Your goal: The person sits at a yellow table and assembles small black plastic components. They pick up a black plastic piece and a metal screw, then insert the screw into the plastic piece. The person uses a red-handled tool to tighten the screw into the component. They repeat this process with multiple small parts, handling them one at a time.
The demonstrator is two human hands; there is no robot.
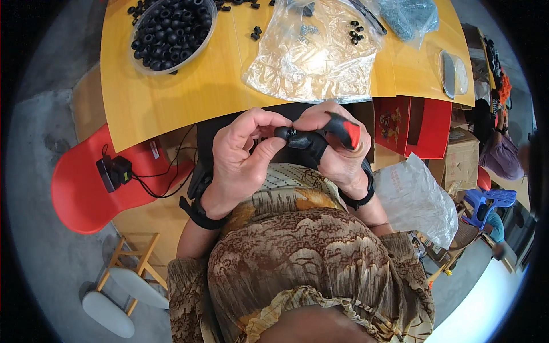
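- Left hand (243, 154) pinches a small black rubber ring (282, 133) between thumb and fingertips, above the lap.
- Right hand (337, 146), grip closed round a red-and-black-handled tool (342, 129), touches the ring.
- Beyond, on the yellow surface (171, 97): a bowl of black rings (171, 31) and a clear plastic bag (314, 54).

Small assembly workshop: yellow bench (171, 97) carrying a bowl of black rubber rings (172, 31) and clear plastic bags of small parts (311, 57); cardboard boxes (460, 160) and red cartons (420, 126) stacked beside; bare concrete floor (46, 263); red chair (86, 188)
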